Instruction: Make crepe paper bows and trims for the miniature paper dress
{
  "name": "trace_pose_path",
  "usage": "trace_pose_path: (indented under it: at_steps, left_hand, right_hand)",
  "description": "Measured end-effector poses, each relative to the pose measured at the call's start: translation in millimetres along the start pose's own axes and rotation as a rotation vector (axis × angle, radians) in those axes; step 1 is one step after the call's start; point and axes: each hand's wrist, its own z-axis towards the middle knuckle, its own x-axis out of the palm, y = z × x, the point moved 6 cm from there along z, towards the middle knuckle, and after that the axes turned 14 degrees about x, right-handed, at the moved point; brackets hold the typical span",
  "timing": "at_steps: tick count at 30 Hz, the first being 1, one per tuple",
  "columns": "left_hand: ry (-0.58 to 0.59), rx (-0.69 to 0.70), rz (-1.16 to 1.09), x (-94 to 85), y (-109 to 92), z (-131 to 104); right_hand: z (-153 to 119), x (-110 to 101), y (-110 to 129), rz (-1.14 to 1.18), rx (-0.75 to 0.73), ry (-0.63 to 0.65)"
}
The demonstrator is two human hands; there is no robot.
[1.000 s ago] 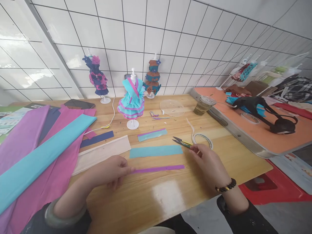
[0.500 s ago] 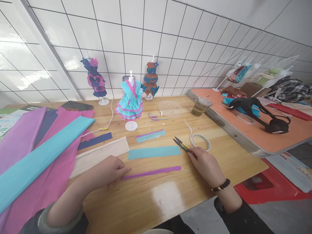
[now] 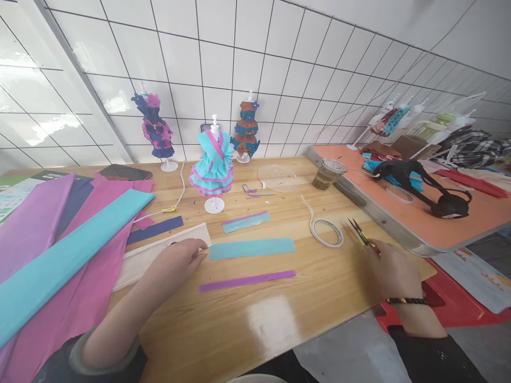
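Observation:
My right hand [image 3: 393, 266] grips a pair of dark thread snips [image 3: 359, 232], points toward the wall, over the table's right side. At the left end of a light blue crepe paper strip [image 3: 252, 248], my left hand [image 3: 183, 260] hovers or rests with thumb and forefinger slightly apart; contact with the paper is unclear. Partly behind that hand lies a cream strip [image 3: 159, 250]. A narrow purple strip [image 3: 247, 281] is nearer me. Farther back is a blue strip with a purple edge [image 3: 246, 221]. A roll of double-sided tape [image 3: 327, 233] sits left of the snips.
A mini dress form in turquoise and pink [image 3: 214, 165] stands mid-table, with two others by the wall. Folded crepe paper [image 3: 72, 255] covers the left side. A plastic cup [image 3: 328, 174] stands near the orange table [image 3: 447, 234], which holds a black strapped item [image 3: 427, 186].
My right hand has carried the snips to the right, away from the light blue strip and past the tape roll. My left hand has shifted slightly up and left, off the purple strip's end.

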Motion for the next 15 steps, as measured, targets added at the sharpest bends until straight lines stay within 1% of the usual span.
trace_pose_path:
  at_steps: [2, 4, 6, 9, 12, 15]
  left_hand:
    - [-0.001, 0.13, 0.068, 4.9, -6.5, 4.7]
    - [0.023, 0.237, 0.159, 11.2, -11.6, 7.3]
    - [0.05, 0.291, 0.226, 16.4, -14.7, 8.0]
    - [0.059, 0.334, 0.239, 19.6, -19.1, 7.2]
    - [0.051, 0.359, 0.223, 20.1, -22.1, 6.0]
    - [0.044, 0.38, 0.212, 20.5, -23.6, 5.6]
  right_hand:
    - [5.8, 9.3, -7.4, -0.007, 0.003, 0.002]
    - [7.2, 15.7, -9.2, 0.0, -0.003, 0.004]
    - [6.9, 18.4, -8.0, 0.006, 0.001, 0.003]
    - [6.3, 14.7, -1.3, 0.019, 0.027, -0.012]
    - [7.0, 5.7, 15.4, 0.086, 0.028, -0.002]
    - [11.3, -1.9, 44.1, 0.166, -0.048, 0.03]
